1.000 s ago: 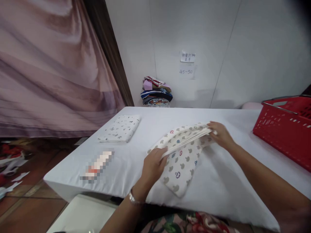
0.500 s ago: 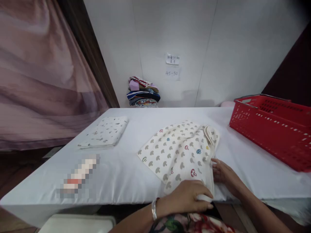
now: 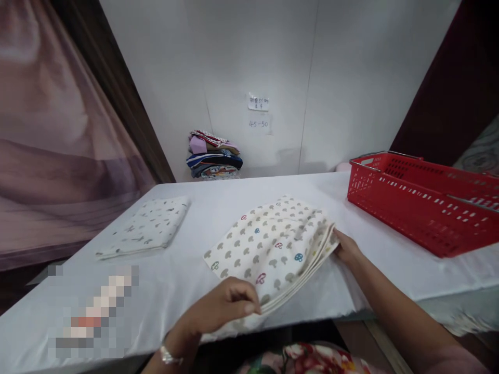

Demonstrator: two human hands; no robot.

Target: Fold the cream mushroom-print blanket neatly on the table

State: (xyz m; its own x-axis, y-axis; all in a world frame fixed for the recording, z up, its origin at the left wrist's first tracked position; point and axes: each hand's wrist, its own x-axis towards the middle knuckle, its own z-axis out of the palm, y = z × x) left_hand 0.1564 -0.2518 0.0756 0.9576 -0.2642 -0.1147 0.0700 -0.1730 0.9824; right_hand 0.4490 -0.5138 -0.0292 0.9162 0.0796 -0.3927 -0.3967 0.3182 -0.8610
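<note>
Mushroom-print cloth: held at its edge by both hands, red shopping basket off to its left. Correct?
Basket side is wrong: the head view shows the red shopping basket off to the right of the mushroom-print cloth. The left hand and right hand do hold its edge.

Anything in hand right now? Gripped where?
The mushroom-print cloth. Left hand pinches the near corner of its layered edge; right hand grips that edge's other end, toward the red basket.
</note>
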